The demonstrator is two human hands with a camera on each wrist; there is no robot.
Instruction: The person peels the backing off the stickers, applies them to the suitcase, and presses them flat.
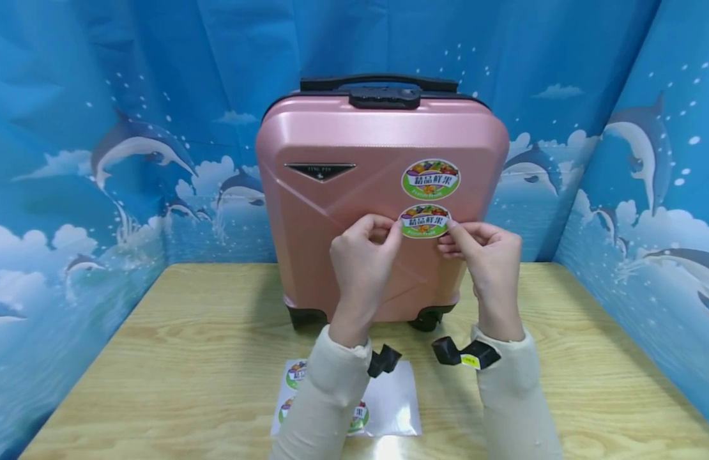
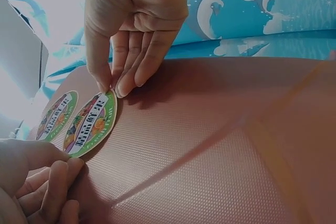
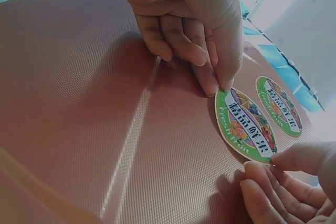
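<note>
An oval fruit sticker (image 1: 425, 222) with a green rim and printed fruit lies close over the front of a pink suitcase (image 1: 308, 243). My left hand (image 1: 366, 262) pinches its left end between thumb and forefinger. At the right end, my right hand (image 1: 492, 262) pinches the edge the same way. The left wrist view shows my left fingers (image 2: 44, 158) at the near end of the sticker and my right hand (image 2: 136, 30) at the far one. A matching sticker (image 1: 431, 179) is on the suitcase just above.
On the wooden table (image 1: 176, 358), a white sticker sheet (image 1: 391, 402) lies partly under my left forearm, with several stickers on it. The suitcase stands upright on black wheels, with a black handle (image 1: 383, 82) on top. Blue dolphin-print curtains (image 1: 176, 96) surround the table.
</note>
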